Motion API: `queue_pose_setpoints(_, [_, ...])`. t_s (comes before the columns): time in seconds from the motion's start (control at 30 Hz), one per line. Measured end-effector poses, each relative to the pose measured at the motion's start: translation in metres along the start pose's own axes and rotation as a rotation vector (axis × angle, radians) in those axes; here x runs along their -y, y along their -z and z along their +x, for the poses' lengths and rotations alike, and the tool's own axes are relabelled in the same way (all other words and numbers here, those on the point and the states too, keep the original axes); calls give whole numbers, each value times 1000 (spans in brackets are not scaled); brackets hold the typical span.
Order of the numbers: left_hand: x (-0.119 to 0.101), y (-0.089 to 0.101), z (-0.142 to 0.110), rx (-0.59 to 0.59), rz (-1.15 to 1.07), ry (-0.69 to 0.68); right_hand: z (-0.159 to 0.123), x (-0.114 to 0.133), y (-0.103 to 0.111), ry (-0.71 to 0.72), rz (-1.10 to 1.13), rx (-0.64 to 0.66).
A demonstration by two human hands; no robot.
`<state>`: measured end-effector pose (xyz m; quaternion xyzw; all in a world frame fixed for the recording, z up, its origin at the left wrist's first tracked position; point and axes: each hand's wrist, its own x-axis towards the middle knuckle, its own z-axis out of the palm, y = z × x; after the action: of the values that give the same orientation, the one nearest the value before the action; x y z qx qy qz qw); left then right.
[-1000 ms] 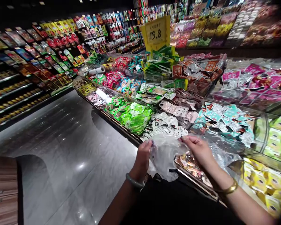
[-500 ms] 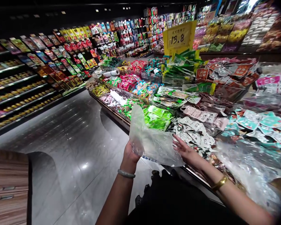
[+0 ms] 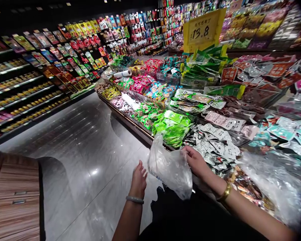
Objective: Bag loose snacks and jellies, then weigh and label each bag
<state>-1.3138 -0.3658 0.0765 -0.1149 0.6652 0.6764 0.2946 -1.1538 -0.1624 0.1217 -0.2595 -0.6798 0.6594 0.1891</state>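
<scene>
A clear plastic bag point(image 3: 170, 169) hangs in front of me, its upper right edge pinched in my right hand point(image 3: 194, 160). To the left of the bag, my left hand point(image 3: 139, 179) is held up with its fingers apart, touching nothing. Just beyond the bag lies a heap of bright green snack packets point(image 3: 172, 127). White and black packets point(image 3: 215, 142) fill the bin beside my right hand.
A slanted display of snack bins runs away to the left, with a yellow price sign point(image 3: 203, 30) standing over it. Loose clear plastic point(image 3: 273, 187) covers part of the near right bin. Stocked shelves point(image 3: 40, 77) line the far left. A wooden cabinet point(image 3: 15, 197) stands at lower left.
My left hand has let go of the bag and drawn down, away from it. The right hand, spread before, has closed on the bag's edge, and the bag now hangs lower.
</scene>
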Motion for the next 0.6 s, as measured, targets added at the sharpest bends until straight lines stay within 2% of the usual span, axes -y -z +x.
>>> queue_pose_setpoints(0.07, [3,-5,-13,-79,58,-110,1,6,2,103,-266,-17])
queue_pose_setpoints(0.17, [4,-27,-43,4,255,-328,3,9,-3,192,-566,50])
queue_pose_setpoints(0.23, [1,-45,-63,68,538,-568,5,8,-5,189,-612,107])
queue_pose_setpoints(0.3, [-6,-58,-76,82,748,-678,8,7,-2,189,-591,141])
queue_pose_setpoints(0.37, [-14,-62,-82,103,846,-602,13,8,9,204,-545,168])
queue_pose_setpoints(0.43, [-19,-62,-83,140,844,-479,21,9,25,228,-509,196])
queue_pose_setpoints(0.5, [-22,-63,-85,141,726,-362,32,9,45,247,-531,218])
queue_pose_setpoints(0.6, [-23,-75,-91,108,388,-205,47,11,73,301,-702,228])
